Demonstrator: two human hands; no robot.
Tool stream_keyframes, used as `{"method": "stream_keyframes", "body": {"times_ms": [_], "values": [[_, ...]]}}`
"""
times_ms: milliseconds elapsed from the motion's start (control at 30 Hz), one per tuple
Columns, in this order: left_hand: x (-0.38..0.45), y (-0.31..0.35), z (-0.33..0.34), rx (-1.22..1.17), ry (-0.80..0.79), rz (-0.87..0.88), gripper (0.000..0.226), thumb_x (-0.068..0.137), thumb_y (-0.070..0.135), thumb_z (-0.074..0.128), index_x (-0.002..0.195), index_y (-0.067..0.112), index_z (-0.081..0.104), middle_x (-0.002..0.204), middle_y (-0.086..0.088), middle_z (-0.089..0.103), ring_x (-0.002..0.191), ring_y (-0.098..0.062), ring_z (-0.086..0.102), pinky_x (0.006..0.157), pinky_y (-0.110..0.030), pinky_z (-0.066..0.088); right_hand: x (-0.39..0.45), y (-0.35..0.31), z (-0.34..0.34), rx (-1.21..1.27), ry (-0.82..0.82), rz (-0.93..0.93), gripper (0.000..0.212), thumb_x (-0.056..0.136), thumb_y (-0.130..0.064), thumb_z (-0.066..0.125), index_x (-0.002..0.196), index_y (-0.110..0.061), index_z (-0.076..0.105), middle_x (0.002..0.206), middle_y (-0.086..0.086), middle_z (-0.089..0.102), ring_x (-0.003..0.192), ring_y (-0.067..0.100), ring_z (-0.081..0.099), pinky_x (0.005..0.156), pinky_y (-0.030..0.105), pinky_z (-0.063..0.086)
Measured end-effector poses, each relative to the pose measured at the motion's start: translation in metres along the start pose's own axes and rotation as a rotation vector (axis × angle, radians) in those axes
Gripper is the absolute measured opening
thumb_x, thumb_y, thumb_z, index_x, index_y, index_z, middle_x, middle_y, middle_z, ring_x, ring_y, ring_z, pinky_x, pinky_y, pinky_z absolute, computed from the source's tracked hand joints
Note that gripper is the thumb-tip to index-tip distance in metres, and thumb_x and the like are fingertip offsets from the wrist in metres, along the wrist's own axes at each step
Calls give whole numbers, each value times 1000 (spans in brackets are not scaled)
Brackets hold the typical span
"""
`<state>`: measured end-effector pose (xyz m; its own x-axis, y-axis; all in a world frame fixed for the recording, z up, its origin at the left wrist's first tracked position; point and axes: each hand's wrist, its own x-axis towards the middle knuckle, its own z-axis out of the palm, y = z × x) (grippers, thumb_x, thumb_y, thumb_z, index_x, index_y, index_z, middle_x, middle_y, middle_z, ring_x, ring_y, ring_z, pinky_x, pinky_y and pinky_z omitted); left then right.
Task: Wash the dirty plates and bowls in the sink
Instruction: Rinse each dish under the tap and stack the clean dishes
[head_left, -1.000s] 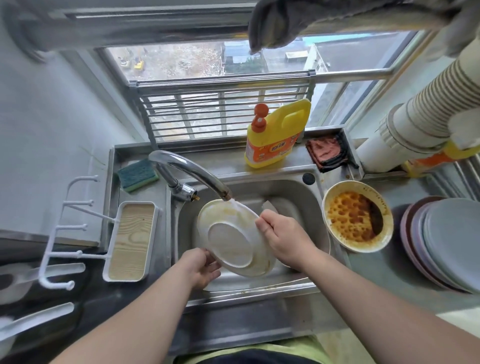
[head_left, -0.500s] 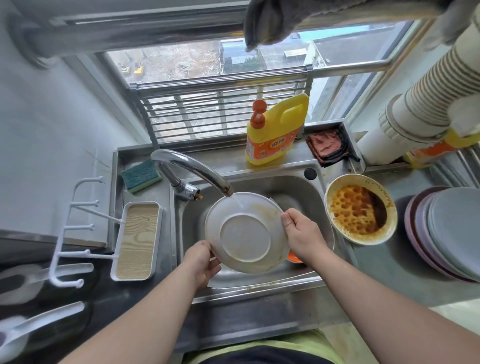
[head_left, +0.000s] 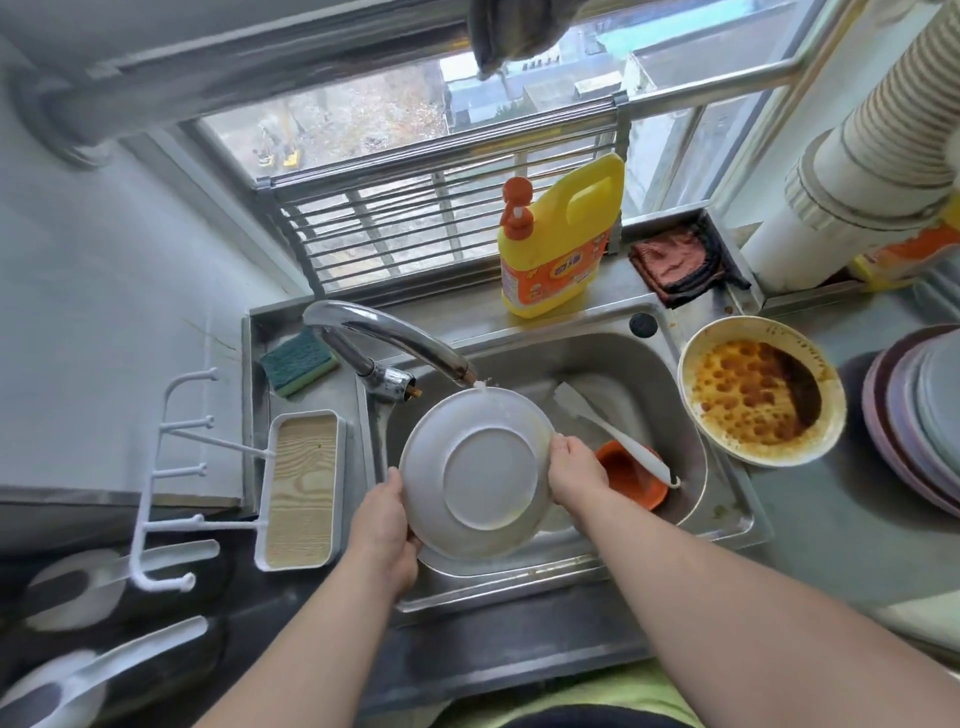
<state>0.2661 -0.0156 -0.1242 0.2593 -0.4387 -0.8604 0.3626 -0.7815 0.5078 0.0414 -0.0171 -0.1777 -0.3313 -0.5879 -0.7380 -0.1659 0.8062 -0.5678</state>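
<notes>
Dripping white plate (head_left: 483, 467), underside up, yellow-smeared.

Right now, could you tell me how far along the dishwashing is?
Early on. In hand: both hands, left and right, hold a white plate underside-up under the running tap. Left: the greasy bowl beside the sink and an orange cup inside. Whether the stacked plates are clean is unclear.

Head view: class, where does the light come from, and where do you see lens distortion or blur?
Head view: daylight enters through the window behind the sink; the wide-angle lens bends the window frame and stretches both forearms; the white plate, held by the left hand and right hand, is sharp; the bottom-left corner is smeared.
</notes>
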Motion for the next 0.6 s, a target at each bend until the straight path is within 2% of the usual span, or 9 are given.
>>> {"method": "stream_keyframes", "body": {"times_ms": [67,133,233,300,367,433,533,600], "values": [[2,0,-2,16,23,-3,38,109,44,51,136,19,61,120,-1,75,107,-22,70,81,-38,56,5,3,9,7,7,24,44,109,-44,30,124,-17,62,124,14,66,110,37,62,99,46,53],[3,-2,-4,25,45,-20,34,109,41,54,134,20,62,120,-1,75,104,-21,70,80,-39,56,9,7,14,34,1,34,39,110,-37,32,117,-13,61,121,16,66,104,34,60,92,39,49],[8,-4,-6,28,67,-33,34,106,34,58,136,18,63,117,-1,75,93,-19,70,71,-35,56,11,8,14,4,-2,16,39,111,-35,33,120,-11,62,121,13,64,103,29,54,87,34,41],[9,-4,-6,12,63,-36,33,107,30,57,136,17,63,117,-3,76,94,-18,71,71,-34,56,11,4,12,-15,4,2,41,111,-37,33,121,-11,63,124,12,64,104,28,53,89,33,40],[8,-4,-4,-13,64,-40,29,108,29,56,134,17,62,117,-3,76,100,-19,72,75,-36,57,13,1,10,-8,3,3,37,110,-40,35,113,-16,62,123,11,65,107,30,57,97,38,47],[3,0,-1,-20,63,-35,24,109,28,54,130,17,61,112,-3,76,101,-20,71,73,-36,55,14,-4,7,11,-1,1,33,109,-42,35,108,-20,59,120,10,65,108,32,58,100,41,48],[-3,7,2,-8,54,-16,20,108,26,56,124,16,63,105,-3,77,98,-20,71,72,-37,55,15,-13,6,3,-13,-9,36,109,-44,34,112,-20,61,120,8,64,110,30,57,98,39,46],[-2,10,-1,-5,41,1,25,106,26,61,127,14,66,106,-3,79,99,-20,73,77,-38,58,15,-18,8,9,-36,10,43,107,-50,34,120,-22,64,126,7,65,116,31,58,105,43,47]]}}
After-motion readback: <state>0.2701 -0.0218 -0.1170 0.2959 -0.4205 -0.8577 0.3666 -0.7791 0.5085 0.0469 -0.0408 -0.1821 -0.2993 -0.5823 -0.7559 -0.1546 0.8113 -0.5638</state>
